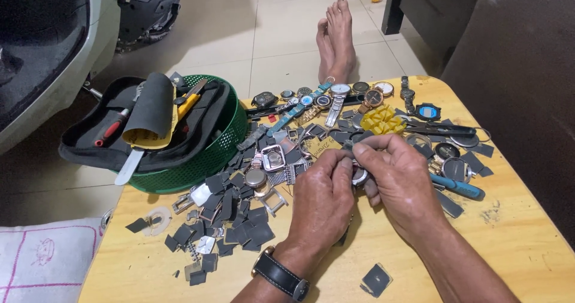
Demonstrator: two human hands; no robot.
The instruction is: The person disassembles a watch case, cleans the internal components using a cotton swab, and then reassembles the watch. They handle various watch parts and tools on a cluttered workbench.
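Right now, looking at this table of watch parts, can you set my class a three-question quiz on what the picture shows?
1. True or false: the left hand and right hand both grip one small round watch case.
2. What does the green basket hold? A) a black tool pouch B) fruit C) folded cloth
3. What colour is the handle of the tool lying just right of the right hand?

Key
1. True
2. A: a black tool pouch
3. Blue
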